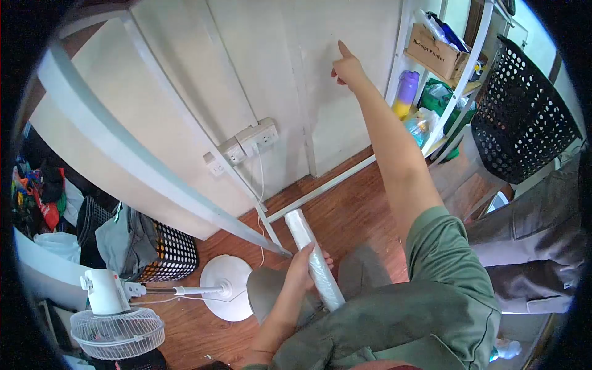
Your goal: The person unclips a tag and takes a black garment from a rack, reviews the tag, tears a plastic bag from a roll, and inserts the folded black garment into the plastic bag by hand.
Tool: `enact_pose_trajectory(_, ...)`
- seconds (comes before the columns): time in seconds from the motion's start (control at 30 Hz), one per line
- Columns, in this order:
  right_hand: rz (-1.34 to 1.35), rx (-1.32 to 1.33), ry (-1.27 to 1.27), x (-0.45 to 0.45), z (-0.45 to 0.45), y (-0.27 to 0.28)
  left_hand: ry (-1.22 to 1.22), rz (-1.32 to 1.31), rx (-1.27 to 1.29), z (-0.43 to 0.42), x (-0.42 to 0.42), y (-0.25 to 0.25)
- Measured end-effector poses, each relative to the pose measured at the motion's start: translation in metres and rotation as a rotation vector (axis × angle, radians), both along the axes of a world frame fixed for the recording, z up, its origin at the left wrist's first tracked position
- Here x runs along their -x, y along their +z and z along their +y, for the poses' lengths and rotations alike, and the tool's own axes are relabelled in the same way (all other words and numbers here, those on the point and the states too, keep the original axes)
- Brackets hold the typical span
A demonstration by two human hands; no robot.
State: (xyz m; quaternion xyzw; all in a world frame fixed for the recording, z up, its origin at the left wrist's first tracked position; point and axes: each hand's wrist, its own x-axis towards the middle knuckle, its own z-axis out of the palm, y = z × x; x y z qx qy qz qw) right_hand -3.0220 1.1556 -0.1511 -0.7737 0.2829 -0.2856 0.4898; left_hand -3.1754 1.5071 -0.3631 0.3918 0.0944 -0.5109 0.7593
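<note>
Plastic roll is slanting in front of me, my left hand gripping its middle; my right arm is stretching forward, free right hand pointing an index finger toward the wall, other fingers curling.

We are seeing the white roll hiding part of the left hand. The view's right edge is cutting off another person's trousers, and on the left we are seeing only part of a clothes heap.
</note>
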Motion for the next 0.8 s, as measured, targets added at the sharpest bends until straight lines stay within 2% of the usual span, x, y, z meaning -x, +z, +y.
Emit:
enact_pose_trajectory(0.07,-0.163,0.035,0.041,0.03,0.025,-0.02,0.032,0.004,0.044,-0.006,-0.004,0.003)
enact_pose_trajectory(0.13,-0.145,-0.068,0.161,0.066,0.057,-0.059,0.015,-0.031,0.096,-0.013,-0.006,0.017)
enact_pose_trajectory(0.2,-0.088,-0.293,0.35,0.122,0.104,-0.107,0.155,-0.237,0.056,-0.022,-0.01,0.019)
enact_pose_trajectory(0.23,0.004,-0.255,0.467,0.153,0.127,-0.119,0.18,-0.244,0.09,-0.025,-0.013,0.017)
enact_pose_trajectory(0.27,0.075,-0.416,0.557,0.177,0.144,-0.131,0.18,-0.245,0.089,-0.03,-0.015,0.016)
enact_pose_trajectory(0.33,0.064,-0.594,0.524,0.206,0.18,-0.169,0.244,-0.31,0.154,-0.04,-0.02,0.016)
enact_pose_trajectory(0.37,0.046,-0.732,0.534,0.215,0.199,-0.17,0.251,-0.377,0.152,-0.047,-0.023,0.007)
enact_pose_trajectory(0.4,0.031,-0.87,0.545,0.219,0.214,-0.167,0.243,-0.364,0.113,-0.052,-0.018,0.019)
enact_pose_trajectory(0.43,0.034,-0.423,0.522,0.217,0.219,-0.183,0.233,-0.358,0.139,-0.058,-0.018,0.019)
enact_pose_trajectory(0.47,0.045,-0.433,0.528,0.216,0.223,-0.183,0.225,-0.351,0.167,-0.063,-0.018,0.019)
enact_pose_trajectory(0.53,-0.085,-0.619,0.294,0.204,0.219,-0.174,0.143,-0.45,0.225,-0.07,-0.019,0.031)
enact_pose_trajectory(0.57,-0.11,-0.793,0.302,0.205,0.217,-0.154,0.121,-0.54,0.126,-0.068,-0.02,0.045)
enact_pose_trajectory(0.6,-0.164,-0.79,0.276,0.2,0.215,-0.159,0.117,-0.68,-0.012,-0.064,-0.021,0.058)
enact_pose_trajectory(0.67,-0.184,-0.53,0.255,0.198,0.216,-0.163,0.105,-0.881,-0.167,-0.061,-0.03,0.055)
enact_pose_trajectory(0.7,-0.18,-0.533,0.257,0.196,0.218,-0.165,0.107,-0.877,-0.171,-0.061,-0.029,0.054)
enact_pose_trajectory(0.77,-0.132,-0.159,0.085,0.19,0.223,-0.166,0.304,-0.833,-0.179,-0.064,-0.024,0.056)
enact_pose_trajectory(0.8,-0.134,-0.153,0.089,0.189,0.225,-0.164,0.309,-0.834,-0.174,-0.066,-0.023,0.054)
